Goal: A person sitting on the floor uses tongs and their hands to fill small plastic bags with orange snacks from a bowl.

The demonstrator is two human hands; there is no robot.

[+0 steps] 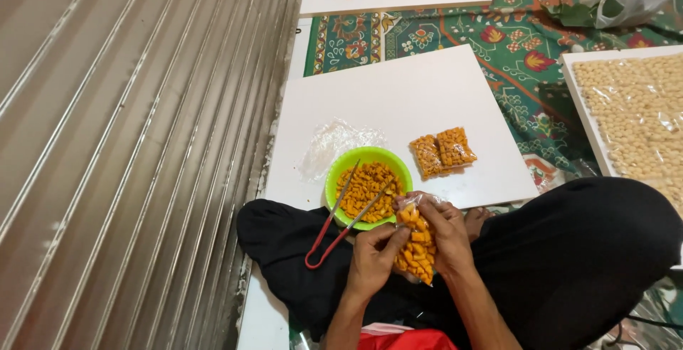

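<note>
Low in the middle of the frame, your left hand (371, 256) and right hand (442, 230) meet around a small clear plastic bag filled with orange snack cubes (418, 247). Your left fingers are curled and pinch the bag's left edge; your right fingers are pinched together around its top, with the bag hanging down between both hands over your dark-clothed lap.

Just above and left of your hands sits a round lime-green plastic bowl (340, 170) holding more of the orange cubes. A pair of long metal tongs with red-coated handle ends (340, 226) leans across the bowl's rim, tips in the snacks, handles pointing down toward the lower left.

The bowl rests on a square white board (398, 94) in the centre of the frame. On that board, left of the bowl's upper edge, lies a crumpled heap of empty clear bags (331, 144), and to the right lie two filled, flat packets of orange snacks (442, 151), touching side by side.

At the right edge, a white tray of pale round snacks under clear film (633, 108) lies on a green patterned cloth (512, 44). A corrugated metal shutter (135, 144) fills the left of the frame.
</note>
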